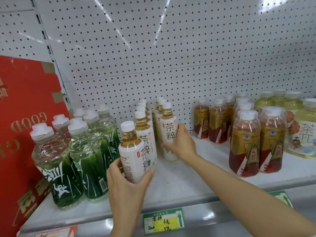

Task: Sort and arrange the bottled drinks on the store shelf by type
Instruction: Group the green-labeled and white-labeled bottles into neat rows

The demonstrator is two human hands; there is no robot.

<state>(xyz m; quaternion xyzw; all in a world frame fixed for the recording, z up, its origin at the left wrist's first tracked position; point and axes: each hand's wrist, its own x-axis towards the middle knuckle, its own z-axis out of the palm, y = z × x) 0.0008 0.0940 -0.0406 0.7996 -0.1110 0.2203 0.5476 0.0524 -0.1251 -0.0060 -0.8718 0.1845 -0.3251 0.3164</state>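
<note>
The left hand [127, 182] is curling its fingers and thumb around something held low at centre, while the right hand [182, 144], forearm outstretched, is wrapping its fingers round something farther back.

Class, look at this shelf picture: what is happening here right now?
A person is sorting drinks on a store shelf. The left hand grips a white tea bottle at the front of one row, and the right hand holds another white tea bottle at the front of the next row. Green bottles stand to the left, red-and-gold bottles to the right, and pale yellow bottles at the far right.
</note>
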